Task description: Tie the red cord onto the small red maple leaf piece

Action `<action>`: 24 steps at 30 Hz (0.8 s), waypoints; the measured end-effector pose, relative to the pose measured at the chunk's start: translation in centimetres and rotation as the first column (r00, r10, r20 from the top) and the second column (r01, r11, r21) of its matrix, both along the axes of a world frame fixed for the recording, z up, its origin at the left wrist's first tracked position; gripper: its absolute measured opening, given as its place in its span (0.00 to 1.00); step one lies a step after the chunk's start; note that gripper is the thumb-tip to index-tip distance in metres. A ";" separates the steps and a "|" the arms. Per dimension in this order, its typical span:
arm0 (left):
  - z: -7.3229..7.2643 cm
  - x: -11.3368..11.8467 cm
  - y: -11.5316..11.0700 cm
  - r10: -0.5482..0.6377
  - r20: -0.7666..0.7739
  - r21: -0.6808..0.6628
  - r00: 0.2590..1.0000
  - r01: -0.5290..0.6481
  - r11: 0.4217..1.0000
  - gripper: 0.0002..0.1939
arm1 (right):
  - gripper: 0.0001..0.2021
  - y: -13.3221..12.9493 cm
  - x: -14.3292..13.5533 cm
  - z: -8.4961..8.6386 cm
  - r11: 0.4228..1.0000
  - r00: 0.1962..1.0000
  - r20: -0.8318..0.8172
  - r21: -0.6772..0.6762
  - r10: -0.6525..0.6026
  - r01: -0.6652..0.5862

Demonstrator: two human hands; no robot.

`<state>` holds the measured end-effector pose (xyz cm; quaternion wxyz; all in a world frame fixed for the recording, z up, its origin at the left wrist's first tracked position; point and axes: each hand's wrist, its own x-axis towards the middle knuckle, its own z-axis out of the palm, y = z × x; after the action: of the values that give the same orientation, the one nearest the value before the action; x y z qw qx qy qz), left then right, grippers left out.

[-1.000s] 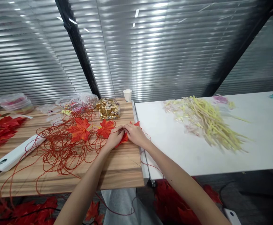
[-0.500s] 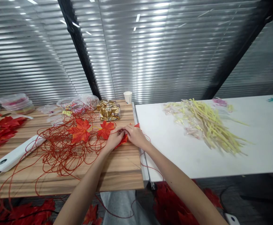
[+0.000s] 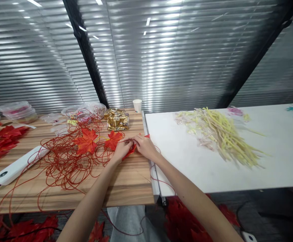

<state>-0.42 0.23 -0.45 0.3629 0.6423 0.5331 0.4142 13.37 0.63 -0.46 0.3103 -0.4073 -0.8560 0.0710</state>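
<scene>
My left hand [image 3: 122, 148] and my right hand [image 3: 144, 146] meet over the right end of the wooden table, fingers closed around a red-orange artificial maple leaf [image 3: 129, 153]. Most of that leaf is hidden beneath the fingers; one tip pokes out past the right hand. Just left of my left hand lies a second maple leaf [image 3: 113, 140], and farther left a bigger, orange-red maple leaf [image 3: 86, 141]. Under and around them spreads a tangled heap of thin red cord [image 3: 66, 168]. A strand of it runs past my right wrist and over the table edge.
A gold foil packet [image 3: 117, 120] and a paper cup [image 3: 137, 105] stand behind my hands. On the left are a white corded device [image 3: 20, 164], red leaves [image 3: 5, 139] and plastic tubs [image 3: 17, 111]. Yellow fuzzy stems [image 3: 227, 134] lie on the white table [image 3: 186, 171]. More red leaves are below.
Both hands stay in nearly the same place on the leaf. Slightly less of the leaf shows between and below the fingers.
</scene>
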 end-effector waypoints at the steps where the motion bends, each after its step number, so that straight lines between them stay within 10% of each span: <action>1: 0.0 0.0 0.0 -0.002 0.011 0.001 1.000 0.002 1.000 0.10 | 0.11 0.0 0.0 0.0 1.000 1.000 -0.004 0.005 0.001 -0.001; 24: -0.4 0.1 0.3 -0.032 0.159 -0.013 0.987 0.034 0.999 0.12 | 0.13 -0.2 0.0 0.1 1.000 1.000 0.027 0.016 -0.014 0.014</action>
<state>-0.30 0.53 -0.88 0.4159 0.6133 0.4949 0.4538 13.35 0.39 -0.35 0.3023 -0.4118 -0.8579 0.0563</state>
